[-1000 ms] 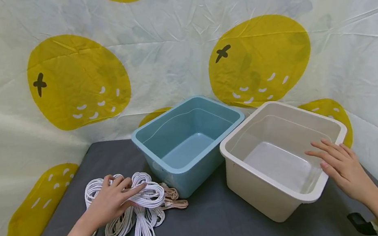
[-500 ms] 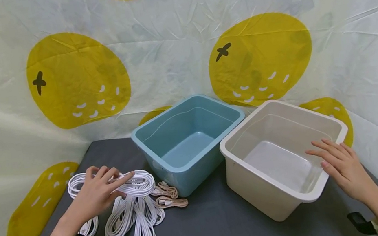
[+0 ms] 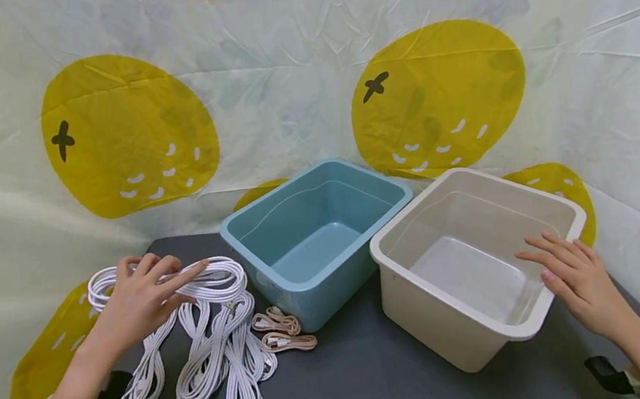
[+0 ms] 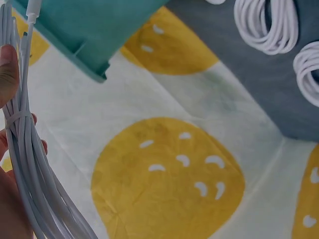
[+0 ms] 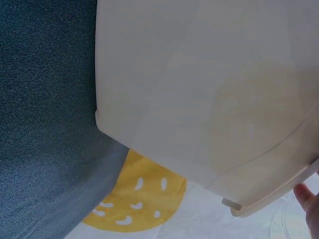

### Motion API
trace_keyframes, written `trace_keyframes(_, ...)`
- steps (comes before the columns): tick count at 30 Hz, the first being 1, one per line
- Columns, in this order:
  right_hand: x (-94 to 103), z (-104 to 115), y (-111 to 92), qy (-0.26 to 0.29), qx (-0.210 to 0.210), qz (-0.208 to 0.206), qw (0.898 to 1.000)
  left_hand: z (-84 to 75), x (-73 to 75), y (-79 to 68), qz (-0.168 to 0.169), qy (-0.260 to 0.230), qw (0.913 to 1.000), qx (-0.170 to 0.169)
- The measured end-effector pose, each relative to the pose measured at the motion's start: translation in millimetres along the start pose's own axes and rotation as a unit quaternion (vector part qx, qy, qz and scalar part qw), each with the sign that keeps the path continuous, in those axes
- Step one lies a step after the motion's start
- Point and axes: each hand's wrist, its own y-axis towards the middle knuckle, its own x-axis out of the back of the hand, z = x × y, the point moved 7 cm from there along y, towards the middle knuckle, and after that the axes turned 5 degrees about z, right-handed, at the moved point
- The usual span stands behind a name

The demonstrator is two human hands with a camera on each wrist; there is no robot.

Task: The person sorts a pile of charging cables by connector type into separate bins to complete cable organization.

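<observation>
My left hand [image 3: 137,304] grips a coiled bundle of white cable [image 3: 216,282] round its tied middle, raised above the pile, with loops showing on both sides of the hand. In the left wrist view, the thumb and fingers close round the cable bundle [image 4: 37,169] near its tie, a white plug end at the top. Below it on the dark table lie several more tied white cables [image 3: 205,378], and two small tan cables [image 3: 289,342] beside them. My right hand [image 3: 585,286] rests at the right rim of a beige bin [image 3: 429,315], fingers extended over its inside.
A teal bin [image 3: 317,297] stands behind the cables, its right corner close to the beige bin. Both bins hold nothing visible. A pale cloth [image 3: 286,107] with yellow fruit prints hangs behind and beside the dark table [image 3: 362,388].
The left hand has lifted the white cable bundle up and to the left, off the pile, uncovering the cables beneath. The right hand has stayed at the beige bin's rim.
</observation>
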Motion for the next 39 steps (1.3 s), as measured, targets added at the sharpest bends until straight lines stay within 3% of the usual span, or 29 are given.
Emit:
trace_keyframes(11, -0.1, 2, 0, 0.001, 0.000, -0.001, 1.000, 12.4, 10.5, 33.5, -0.026, -0.010, 0.9996, -0.007)
trace_keyframes(24, -0.1, 2, -1, 0.007, -0.004, -0.001, 1.000, 7.8, 0.4, 95.7, -0.018, -0.050, 0.9985, -0.012)
trace_keyframes(29, -0.2, 1, -1, 0.007, -0.003, -0.004, 1.000, 6.8, -4.0, 114.2, -0.021, -0.049, 0.9985, -0.012)
trace_keyframes(39, -1.7, 0, -1, 0.011, -0.009, -0.003, 1.000, 4.8, -18.3, 147.9, 0.004, -0.054, 0.9982, -0.026)
